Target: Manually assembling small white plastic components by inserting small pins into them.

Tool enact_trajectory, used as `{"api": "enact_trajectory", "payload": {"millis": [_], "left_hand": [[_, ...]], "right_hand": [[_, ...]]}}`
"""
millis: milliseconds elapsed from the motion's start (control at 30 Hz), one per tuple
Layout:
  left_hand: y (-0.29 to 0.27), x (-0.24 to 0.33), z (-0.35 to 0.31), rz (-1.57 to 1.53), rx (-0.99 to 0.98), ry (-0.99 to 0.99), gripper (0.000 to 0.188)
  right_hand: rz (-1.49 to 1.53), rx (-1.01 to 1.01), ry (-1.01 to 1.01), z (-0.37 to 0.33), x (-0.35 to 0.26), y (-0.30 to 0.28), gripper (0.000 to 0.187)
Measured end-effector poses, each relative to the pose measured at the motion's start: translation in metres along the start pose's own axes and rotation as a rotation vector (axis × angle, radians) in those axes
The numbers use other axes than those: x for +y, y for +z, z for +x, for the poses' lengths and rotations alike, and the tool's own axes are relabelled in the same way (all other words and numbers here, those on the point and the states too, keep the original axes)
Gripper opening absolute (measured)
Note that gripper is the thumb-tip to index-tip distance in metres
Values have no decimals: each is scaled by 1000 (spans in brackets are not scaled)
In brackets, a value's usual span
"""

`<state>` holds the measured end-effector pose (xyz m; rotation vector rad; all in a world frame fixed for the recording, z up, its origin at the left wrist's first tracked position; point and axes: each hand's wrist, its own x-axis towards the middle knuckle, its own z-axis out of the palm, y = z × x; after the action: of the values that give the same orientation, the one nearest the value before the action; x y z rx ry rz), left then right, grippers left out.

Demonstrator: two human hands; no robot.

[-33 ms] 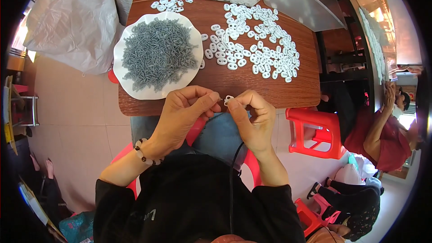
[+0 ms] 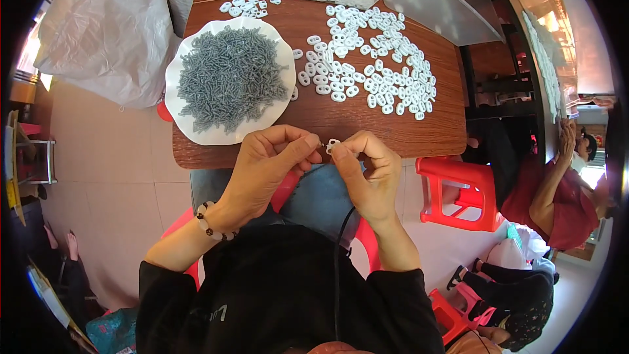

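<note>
Above the brown wooden table point(image 2: 367, 128) edge, the right hand point(image 2: 367, 170) fingers pinch a small white plastic ring point(image 2: 333, 145); the left hand point(image 2: 265, 167) fingers close on a tiny grey screw point(image 2: 320, 145).

Both forearms reach forward, the left hand point(image 2: 265, 164) and right hand point(image 2: 368, 170) meeting fingertip to fingertip, thumbs and forefingers pinched, remaining fingers curled beneath.

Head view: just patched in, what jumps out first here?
The two hands meet at the near edge of the brown table: the right hand pinches a small white ring, and the left hand holds something thin against it. Behind them, a white plate heaped with grey screws sits on the table's left, and loose white rings spread across its right.
</note>
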<state>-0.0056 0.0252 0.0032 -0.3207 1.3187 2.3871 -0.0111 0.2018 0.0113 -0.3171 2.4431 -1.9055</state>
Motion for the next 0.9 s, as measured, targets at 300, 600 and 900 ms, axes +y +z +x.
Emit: {"api": "enact_trajectory", "payload": {"millis": [300, 600, 900], "left_hand": [[0, -3, 0, 14, 3, -9, 17], [2, -3, -1, 71, 5, 35, 19], [2, -8, -3, 139, 21, 128, 18]], "right_hand": [[-30, -3, -5, 0, 1, 0, 8], [-51, -9, -24, -1, 0, 1, 7], [-133, 5, -51, -1, -2, 2, 8]]}}
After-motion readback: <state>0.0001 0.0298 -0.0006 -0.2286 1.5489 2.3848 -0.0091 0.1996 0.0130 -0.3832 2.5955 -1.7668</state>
